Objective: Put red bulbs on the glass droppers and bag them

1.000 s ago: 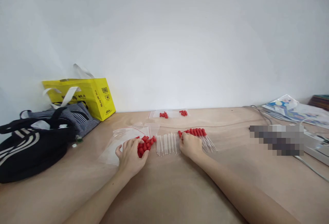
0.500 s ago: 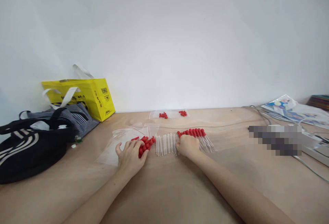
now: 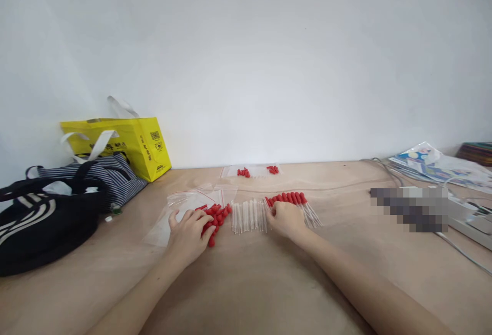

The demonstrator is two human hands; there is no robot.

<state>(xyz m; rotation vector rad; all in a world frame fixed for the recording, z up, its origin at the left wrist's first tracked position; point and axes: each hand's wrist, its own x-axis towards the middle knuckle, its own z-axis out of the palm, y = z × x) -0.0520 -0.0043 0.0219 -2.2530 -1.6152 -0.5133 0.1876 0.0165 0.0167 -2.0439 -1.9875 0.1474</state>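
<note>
In the head view, the left hand (image 3: 188, 230) lies palm down over a loose pile of red bulbs (image 3: 218, 215) on the bench (image 3: 246, 278). Its fingers are spread and slightly bent, with the fingertips and thumb touching the near bulbs; it is not clenched. One bulb pokes out just beside the thumb, on the near side of the pile. Beneath and beyond that hand lie clear plastic bags (image 3: 184, 201) with a red line along the edge.

The right hand (image 3: 286, 218) is drawn in, its fingers curled and bunched at the left end of a row of red-topped tubes (image 3: 294, 198). The fingertips point down at the gap between this row and a set of clear tubes (image 3: 249, 216), near both. Whether they grip a tube cannot be told, since the hand hides the spot.

The clear tubes lie side by side between the two hands, their length running toward the person. The red-topped tubes have their red ends at the far side, with the thin stems fanning out to the right of the hand.

Farther back, near the wall (image 3: 269, 68), a flat clear bag (image 3: 253, 172) lies on the bench, with two small groups of red bulbs showing at it.
</note>
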